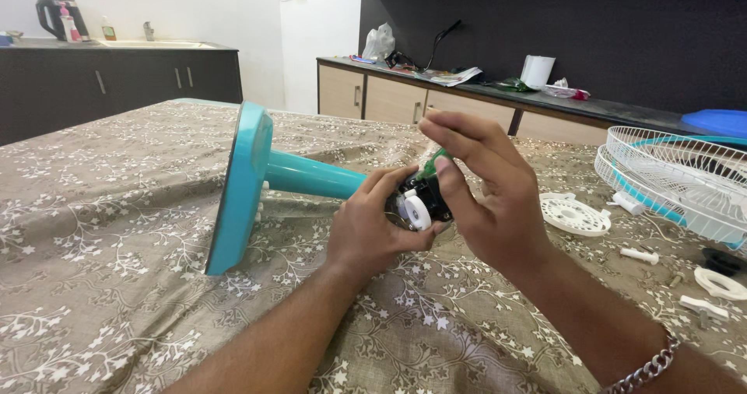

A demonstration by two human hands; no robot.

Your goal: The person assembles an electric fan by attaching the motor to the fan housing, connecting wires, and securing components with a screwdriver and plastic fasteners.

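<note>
Teal fan stand (311, 175) lies on its side on the bench (117, 207), long axis running left from the left hand (373, 227) clamped round its top end, right hand (490, 188) closing in just right, fingertips pinching the black-and-white fitting (419, 206) there.

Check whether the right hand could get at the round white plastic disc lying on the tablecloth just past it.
Probably yes. The white disc lies in the open on the tablecloth, just beyond the right hand, with nothing between them. That hand is busy at the fan stand's end, though.
</note>
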